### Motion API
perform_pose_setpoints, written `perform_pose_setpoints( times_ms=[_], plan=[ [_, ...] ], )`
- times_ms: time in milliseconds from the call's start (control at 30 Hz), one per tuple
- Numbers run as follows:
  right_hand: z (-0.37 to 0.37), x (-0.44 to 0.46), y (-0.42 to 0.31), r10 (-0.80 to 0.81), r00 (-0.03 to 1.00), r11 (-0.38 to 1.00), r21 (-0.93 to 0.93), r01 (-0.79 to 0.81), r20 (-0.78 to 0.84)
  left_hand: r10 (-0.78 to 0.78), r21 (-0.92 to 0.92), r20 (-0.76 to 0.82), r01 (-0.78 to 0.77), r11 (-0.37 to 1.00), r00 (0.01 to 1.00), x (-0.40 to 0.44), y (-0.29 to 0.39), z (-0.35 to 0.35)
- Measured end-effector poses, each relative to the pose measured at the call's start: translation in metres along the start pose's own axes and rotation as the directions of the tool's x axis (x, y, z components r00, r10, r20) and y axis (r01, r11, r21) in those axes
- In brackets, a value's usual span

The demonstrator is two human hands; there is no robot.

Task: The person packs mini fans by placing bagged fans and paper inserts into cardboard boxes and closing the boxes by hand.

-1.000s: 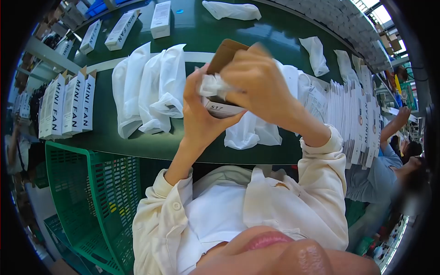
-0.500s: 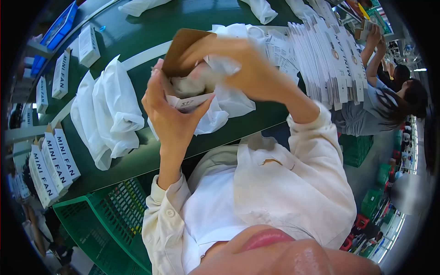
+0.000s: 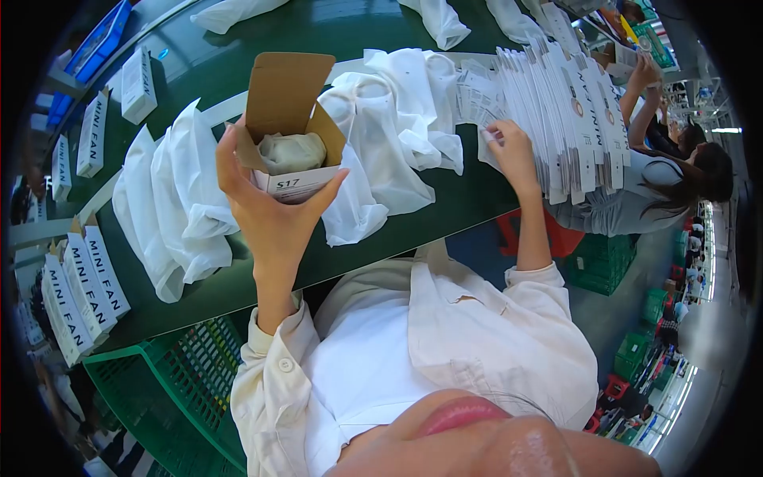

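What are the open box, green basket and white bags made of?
Open box: probably cardboard; its raised flap is dull brown inside. Green basket: likely plastic, slightly shiny, full of holes. White bags: thin, wrinkly, maybe plastic or soft fabric; can't tell.

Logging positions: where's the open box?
In the head view, left of centre: the open box is in the left hand, between two groups of white bags.

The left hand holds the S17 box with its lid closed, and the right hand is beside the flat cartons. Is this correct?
Not quite: the head view shows the S17 box with its lid open. The left hand does hold it, and the right hand is beside the flat cartons.
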State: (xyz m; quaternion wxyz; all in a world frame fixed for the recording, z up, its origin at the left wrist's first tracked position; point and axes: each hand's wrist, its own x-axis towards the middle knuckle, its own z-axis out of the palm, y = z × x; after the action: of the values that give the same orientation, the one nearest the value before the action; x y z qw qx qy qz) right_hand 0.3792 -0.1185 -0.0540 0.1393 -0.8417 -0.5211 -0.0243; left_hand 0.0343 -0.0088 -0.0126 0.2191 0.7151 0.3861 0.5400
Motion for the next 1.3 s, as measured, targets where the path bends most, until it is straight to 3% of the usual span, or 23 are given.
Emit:
perform_pose_setpoints(
  times_ms=[167,300,500,667,800,900,967,1033,1067,1100,1167,1200,1233,1300],
  plan=[
    [-0.013,0.001,0.006,-0.015,0.999,0.992,0.122,0.020,-0.043,0.018,0.014,-0.024,-0.017,1.000,1.000,-0.002,0.000,0.005],
    [-0.019,-0.003,-0.012,0.064,0.896,0.994,0.104,-0.019,-0.439,0.036,-0.011,0.012,-0.035,0.999,0.999,0.000,0.004,0.008],
    [-0.038,0.018,-0.044,-0.045,0.788,0.985,0.103,0.137,-0.614,0.054,-0.008,-0.003,-0.054,0.999,0.999,-0.002,0.004,0.006],
    [-0.035,0.039,-0.058,-0.177,0.830,0.951,0.126,0.283,-0.528,0.079,-0.069,-0.040,-0.082,0.994,0.996,-0.002,0.001,0.007],
    [-0.034,0.038,-0.067,-0.046,0.942,0.810,0.539,0.230,-0.332,0.068,-0.047,-0.023,-0.069,0.997,0.997,-0.005,0.004,-0.001],
    [-0.055,0.038,-0.089,-0.007,0.900,0.725,0.618,0.305,-0.436,0.075,-0.065,-0.014,-0.076,0.995,0.997,-0.005,0.005,-0.001],
    [-0.067,0.040,-0.118,-0.066,0.721,0.637,0.527,0.563,-0.690,0.080,-0.079,-0.011,-0.080,0.994,0.997,-0.003,0.005,-0.001],
    [-0.075,0.040,-0.154,-0.184,0.466,0.572,0.291,0.766,-0.865,0.045,-0.114,-0.010,-0.046,0.992,0.999,-0.005,0.001,0.003],
    [-0.077,0.032,-0.178,-0.184,0.471,0.557,0.303,0.773,-0.863,0.039,-0.097,-0.018,-0.040,0.994,0.999,-0.004,0.003,0.006],
    [-0.079,0.017,-0.203,-0.413,0.468,0.565,0.184,0.805,-0.781,0.053,-0.074,-0.031,-0.055,0.996,0.998,-0.004,0.006,0.010],
    [-0.069,-0.002,-0.227,-0.703,0.485,0.496,0.130,0.859,-0.521,0.065,-0.015,-0.064,-0.066,0.998,0.996,-0.003,0.008,0.013],
    [-0.059,-0.007,-0.232,-0.781,0.497,0.457,0.198,0.867,-0.378,0.087,-0.051,-0.101,-0.092,0.994,0.991,-0.003,0.005,0.014],
    [-0.058,-0.008,-0.236,-0.790,0.473,0.423,0.211,0.881,-0.389,0.109,-0.085,-0.140,-0.122,0.989,0.984,-0.004,0.002,0.014],
    [-0.062,-0.008,-0.236,-0.845,0.479,0.408,0.294,0.864,-0.238,0.149,-0.160,-0.218,-0.186,0.969,0.965,-0.007,-0.005,0.019]
  ],
)
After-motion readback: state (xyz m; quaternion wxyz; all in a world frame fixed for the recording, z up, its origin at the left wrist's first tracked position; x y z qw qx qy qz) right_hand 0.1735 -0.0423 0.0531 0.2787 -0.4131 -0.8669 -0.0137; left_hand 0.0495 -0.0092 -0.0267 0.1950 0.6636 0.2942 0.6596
